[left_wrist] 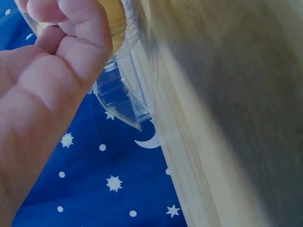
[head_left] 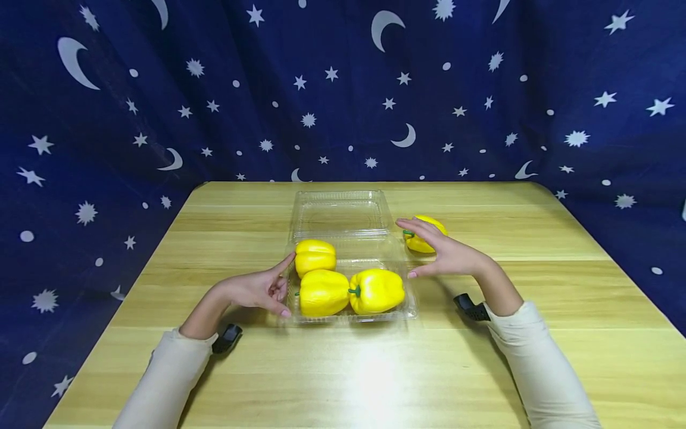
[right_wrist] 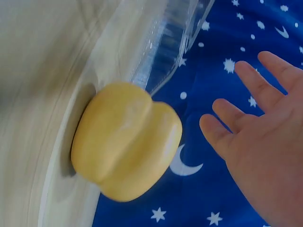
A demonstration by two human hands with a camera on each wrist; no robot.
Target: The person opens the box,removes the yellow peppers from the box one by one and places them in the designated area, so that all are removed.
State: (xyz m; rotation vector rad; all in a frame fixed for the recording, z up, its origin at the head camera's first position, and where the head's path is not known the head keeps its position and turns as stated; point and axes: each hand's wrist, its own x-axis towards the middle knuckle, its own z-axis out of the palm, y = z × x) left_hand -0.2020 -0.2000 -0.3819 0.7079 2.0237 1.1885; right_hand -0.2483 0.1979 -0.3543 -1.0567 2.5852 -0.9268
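A clear plastic clamshell box (head_left: 343, 318) lies unfolded on the table, holding three yellow bell peppers: one at the back left (head_left: 315, 257), one at the front left (head_left: 324, 293) and one at the front right (head_left: 378, 291). At the box's left side is my left hand (head_left: 261, 292), its index finger stretched to the rim by the back pepper, its thumb by the near corner and the other fingers bent. My right hand (head_left: 447, 250), fingers spread, hovers in front of a fourth yellow bell pepper (right_wrist: 125, 142) right of the box, gripping nothing; in the head view it partly covers that pepper.
The box's clear lid (head_left: 343, 215) lies folded back behind its base. Beneath everything is a light wooden table (head_left: 241, 381). A dark blue curtain (head_left: 343, 89) with stars and moons hangs beyond the table's back and sides.
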